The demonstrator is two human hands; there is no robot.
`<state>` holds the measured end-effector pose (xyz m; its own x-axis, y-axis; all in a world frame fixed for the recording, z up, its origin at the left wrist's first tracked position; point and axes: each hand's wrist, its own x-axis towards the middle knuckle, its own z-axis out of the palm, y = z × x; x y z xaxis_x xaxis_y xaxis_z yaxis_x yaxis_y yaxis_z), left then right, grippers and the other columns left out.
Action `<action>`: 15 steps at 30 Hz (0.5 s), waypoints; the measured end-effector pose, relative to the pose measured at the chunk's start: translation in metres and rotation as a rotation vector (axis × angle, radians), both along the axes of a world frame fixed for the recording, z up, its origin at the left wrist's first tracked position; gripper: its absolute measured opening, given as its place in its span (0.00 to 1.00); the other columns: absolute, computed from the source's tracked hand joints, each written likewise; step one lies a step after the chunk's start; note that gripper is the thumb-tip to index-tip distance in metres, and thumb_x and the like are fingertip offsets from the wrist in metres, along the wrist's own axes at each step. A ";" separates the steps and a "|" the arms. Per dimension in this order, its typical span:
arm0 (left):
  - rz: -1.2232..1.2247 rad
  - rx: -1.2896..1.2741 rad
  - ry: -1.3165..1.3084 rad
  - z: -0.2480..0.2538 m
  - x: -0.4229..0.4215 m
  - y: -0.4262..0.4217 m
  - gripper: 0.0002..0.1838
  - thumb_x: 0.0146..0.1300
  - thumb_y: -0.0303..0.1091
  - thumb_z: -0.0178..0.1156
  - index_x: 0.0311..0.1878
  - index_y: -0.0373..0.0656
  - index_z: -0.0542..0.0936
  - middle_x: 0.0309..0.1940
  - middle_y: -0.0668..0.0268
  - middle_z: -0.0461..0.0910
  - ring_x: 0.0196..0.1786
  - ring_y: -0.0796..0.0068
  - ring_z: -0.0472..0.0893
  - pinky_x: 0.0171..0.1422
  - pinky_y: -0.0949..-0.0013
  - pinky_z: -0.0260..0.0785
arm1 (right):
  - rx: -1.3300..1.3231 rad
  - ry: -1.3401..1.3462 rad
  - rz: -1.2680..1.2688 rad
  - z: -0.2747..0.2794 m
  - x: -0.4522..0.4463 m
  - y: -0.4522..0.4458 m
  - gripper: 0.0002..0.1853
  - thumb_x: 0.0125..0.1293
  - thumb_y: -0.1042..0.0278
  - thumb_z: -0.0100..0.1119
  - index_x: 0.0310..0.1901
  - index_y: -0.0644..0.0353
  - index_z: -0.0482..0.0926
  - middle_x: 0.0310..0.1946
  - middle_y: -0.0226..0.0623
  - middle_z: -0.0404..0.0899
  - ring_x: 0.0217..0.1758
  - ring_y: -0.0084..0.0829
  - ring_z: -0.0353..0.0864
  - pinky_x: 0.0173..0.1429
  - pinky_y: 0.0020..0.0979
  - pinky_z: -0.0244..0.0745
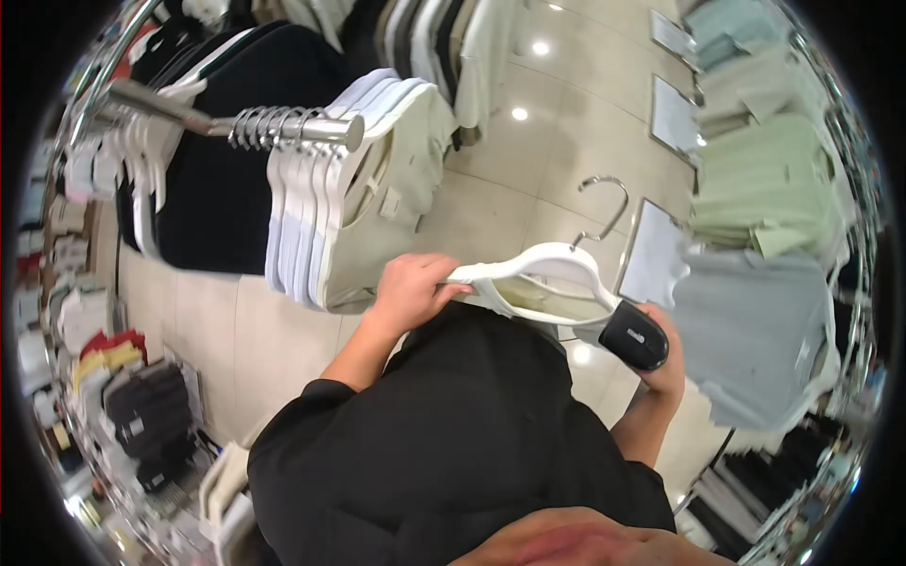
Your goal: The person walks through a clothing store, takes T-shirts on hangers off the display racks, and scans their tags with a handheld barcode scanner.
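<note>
A white hanger (547,257) with a metal hook is held in front of my body, and a pale green garment (543,297) hangs on it. My left hand (412,291) pinches the hanger's left end, together with the garment's shoulder. At the other end a black device (634,337) covers the hanger tip. My right hand (663,351) is wrapped round that end behind the device; most of its fingers are hidden. The hook (613,203) points up and away from me, touching nothing.
A metal rail (283,127) at upper left carries black and pale shirts (387,189) on white hangers. Folded green shirts (769,184) and grey-blue garments (746,321) lie along the right. Tiled floor (528,170) shows between them. Stacked dark clothes (151,410) are at lower left.
</note>
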<state>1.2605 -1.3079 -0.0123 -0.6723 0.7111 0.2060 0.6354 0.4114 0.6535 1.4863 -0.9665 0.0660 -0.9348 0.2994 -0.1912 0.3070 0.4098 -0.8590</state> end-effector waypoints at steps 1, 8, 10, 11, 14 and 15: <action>0.087 0.006 0.020 -0.004 0.006 -0.001 0.16 0.56 0.48 0.76 0.38 0.48 0.85 0.27 0.64 0.81 0.30 0.55 0.81 0.35 0.55 0.72 | -0.016 0.017 0.028 0.001 -0.020 0.010 0.20 0.47 0.76 0.74 0.45 0.64 0.82 0.41 0.32 0.82 0.42 0.23 0.81 0.49 0.26 0.75; 0.690 -0.064 0.215 0.012 0.059 0.021 0.15 0.54 0.45 0.77 0.38 0.47 0.86 0.30 0.64 0.84 0.32 0.55 0.83 0.36 0.57 0.74 | 0.070 0.270 0.334 0.011 -0.095 0.101 0.12 0.51 0.75 0.72 0.39 0.67 0.86 0.61 0.44 0.81 0.68 0.45 0.78 0.72 0.41 0.70; 0.887 -0.109 0.243 0.024 0.070 0.025 0.16 0.53 0.43 0.78 0.39 0.45 0.86 0.33 0.63 0.86 0.34 0.54 0.84 0.37 0.57 0.75 | -0.006 0.273 0.466 0.001 -0.105 0.128 0.17 0.51 0.75 0.73 0.44 0.66 0.86 0.60 0.43 0.82 0.65 0.40 0.81 0.68 0.38 0.73; 0.915 -0.125 0.244 0.029 0.072 0.025 0.16 0.53 0.43 0.78 0.39 0.45 0.86 0.33 0.63 0.86 0.34 0.54 0.84 0.37 0.57 0.75 | -0.022 0.273 0.494 -0.003 -0.107 0.134 0.17 0.51 0.75 0.73 0.44 0.66 0.86 0.60 0.43 0.82 0.65 0.40 0.81 0.68 0.38 0.73; 1.087 -0.094 0.349 0.038 0.073 0.020 0.16 0.56 0.45 0.76 0.40 0.45 0.86 0.34 0.61 0.86 0.35 0.53 0.84 0.38 0.56 0.75 | -0.188 0.077 0.513 -0.009 -0.116 0.139 0.29 0.52 0.76 0.74 0.58 0.64 0.80 0.58 0.37 0.83 0.57 0.26 0.83 0.62 0.27 0.74; 1.139 -0.137 0.326 0.038 0.073 0.019 0.17 0.58 0.47 0.75 0.42 0.46 0.86 0.35 0.61 0.86 0.36 0.52 0.84 0.38 0.55 0.75 | -0.187 0.084 0.541 -0.010 -0.120 0.137 0.29 0.52 0.76 0.74 0.58 0.64 0.80 0.58 0.37 0.83 0.57 0.26 0.83 0.62 0.27 0.74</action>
<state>1.3331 -1.2892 0.0260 -0.8610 -0.2318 0.4528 -0.0132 0.9001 0.4356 1.3665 -0.8297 0.0559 -0.9597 -0.2574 -0.1130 0.0231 0.3285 -0.9442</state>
